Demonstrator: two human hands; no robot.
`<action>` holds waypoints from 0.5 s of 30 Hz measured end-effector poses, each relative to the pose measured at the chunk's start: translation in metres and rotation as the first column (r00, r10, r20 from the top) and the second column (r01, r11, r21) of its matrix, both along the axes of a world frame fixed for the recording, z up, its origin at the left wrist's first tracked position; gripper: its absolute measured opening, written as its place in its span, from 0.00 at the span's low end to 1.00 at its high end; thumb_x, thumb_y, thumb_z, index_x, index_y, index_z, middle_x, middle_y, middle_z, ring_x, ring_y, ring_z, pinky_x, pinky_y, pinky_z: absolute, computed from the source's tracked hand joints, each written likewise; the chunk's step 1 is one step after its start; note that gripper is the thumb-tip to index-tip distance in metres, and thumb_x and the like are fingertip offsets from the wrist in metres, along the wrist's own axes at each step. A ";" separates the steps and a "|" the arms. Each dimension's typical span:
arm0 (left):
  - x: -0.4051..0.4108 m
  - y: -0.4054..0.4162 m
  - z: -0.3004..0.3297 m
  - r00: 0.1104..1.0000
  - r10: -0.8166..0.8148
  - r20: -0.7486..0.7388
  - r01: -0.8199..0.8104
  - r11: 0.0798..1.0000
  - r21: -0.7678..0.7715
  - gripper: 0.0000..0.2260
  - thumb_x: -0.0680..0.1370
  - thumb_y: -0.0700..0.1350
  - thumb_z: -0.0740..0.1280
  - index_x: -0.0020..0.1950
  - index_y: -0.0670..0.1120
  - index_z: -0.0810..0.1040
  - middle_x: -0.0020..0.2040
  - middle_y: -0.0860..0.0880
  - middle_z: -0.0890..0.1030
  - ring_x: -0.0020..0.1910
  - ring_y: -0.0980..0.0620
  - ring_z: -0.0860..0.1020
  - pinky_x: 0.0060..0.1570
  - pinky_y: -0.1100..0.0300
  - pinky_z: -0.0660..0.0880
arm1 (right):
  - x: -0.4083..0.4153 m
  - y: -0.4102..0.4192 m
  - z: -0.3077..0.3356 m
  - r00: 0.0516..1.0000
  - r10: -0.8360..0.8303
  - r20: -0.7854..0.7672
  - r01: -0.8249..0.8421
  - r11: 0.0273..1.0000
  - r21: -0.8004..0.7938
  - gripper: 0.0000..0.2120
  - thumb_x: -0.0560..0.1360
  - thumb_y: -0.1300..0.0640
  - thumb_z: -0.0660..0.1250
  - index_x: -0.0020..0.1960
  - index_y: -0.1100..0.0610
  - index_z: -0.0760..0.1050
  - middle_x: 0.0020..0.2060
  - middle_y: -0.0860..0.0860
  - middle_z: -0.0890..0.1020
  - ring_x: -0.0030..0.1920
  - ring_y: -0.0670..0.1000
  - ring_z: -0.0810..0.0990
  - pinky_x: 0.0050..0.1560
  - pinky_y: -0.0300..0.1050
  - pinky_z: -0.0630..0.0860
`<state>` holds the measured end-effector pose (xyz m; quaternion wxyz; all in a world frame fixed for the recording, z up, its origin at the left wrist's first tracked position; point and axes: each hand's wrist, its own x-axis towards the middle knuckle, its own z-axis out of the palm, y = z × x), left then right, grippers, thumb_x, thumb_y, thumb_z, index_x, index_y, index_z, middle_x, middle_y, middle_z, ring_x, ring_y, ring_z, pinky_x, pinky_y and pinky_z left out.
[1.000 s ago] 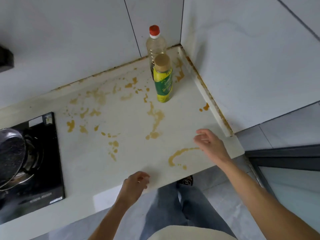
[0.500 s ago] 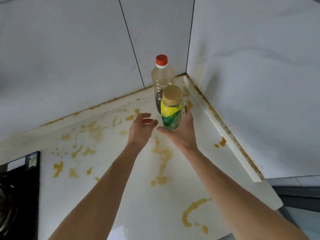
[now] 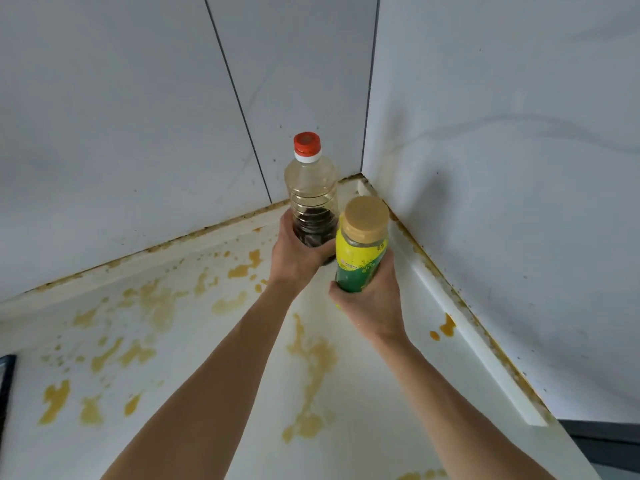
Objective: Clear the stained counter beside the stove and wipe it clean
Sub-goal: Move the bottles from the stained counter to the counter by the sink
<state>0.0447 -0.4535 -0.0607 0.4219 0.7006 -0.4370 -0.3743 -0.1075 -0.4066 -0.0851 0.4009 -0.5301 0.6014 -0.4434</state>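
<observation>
The white counter [image 3: 207, 393] carries several yellow-orange stains [image 3: 311, 368] across its surface. In the back corner stands a clear bottle with a red cap [image 3: 311, 188], dark liquid at its bottom. My left hand [image 3: 294, 254] grips its lower part. Beside it on the right is a yellow-green bottle with a tan cap [image 3: 360, 251]. My right hand [image 3: 372, 299] holds that bottle round its base. Whether either bottle is lifted off the counter I cannot tell.
White tiled walls [image 3: 138, 133] close the corner behind and on the right. A raised white strip [image 3: 485, 344] with grimy sealant runs along the right wall. The black stove edge [image 3: 5, 386] shows at far left. A dark floor area [image 3: 606, 441] lies past the counter's right end.
Both hands rose from the counter's front edge, reached toward the corner and closed round the bottles, left on the red-capped one and right on the yellow-green one. The view moved closer.
</observation>
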 end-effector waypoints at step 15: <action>-0.003 0.060 0.031 0.985 0.081 0.150 -0.078 0.997 -0.025 0.40 0.59 0.61 0.83 0.66 0.52 0.72 0.57 0.56 0.83 0.56 0.53 0.83 0.59 0.53 0.81 | -0.052 0.042 0.038 0.989 0.134 -0.064 -0.129 0.989 0.070 0.34 0.61 0.52 0.79 0.62 0.41 0.68 0.51 0.42 0.81 0.49 0.37 0.81 0.41 0.24 0.73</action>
